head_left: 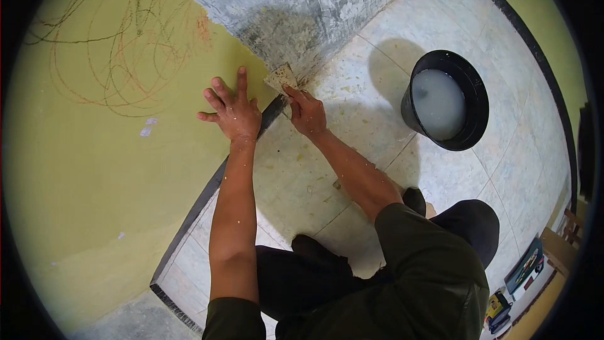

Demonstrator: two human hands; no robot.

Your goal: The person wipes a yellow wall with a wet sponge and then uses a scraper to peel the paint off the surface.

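My left hand [236, 113] lies spread against the yellow-green wall [157, 170], its fingers apart and nothing held. Just right of it, my right hand [306, 110] grips a flat scraper [281, 79] smeared with pale residue. The scraper's blade meets the low part of the wall, where the yellow-green paint borders a bare grey area [283, 28]. Flakes of paint are scattered on the floor below and stick to both forearms. Dark edging [214, 182] runs along the foot of the wall.
A black bucket [411, 110] of cloudy water stands on the tiled floor [453, 179] at the right. Crayon-like scribbles [126, 44] mark the upper left wall. Several boxes or packets [497, 308] lie at the lower right. My bent legs are below my arms.
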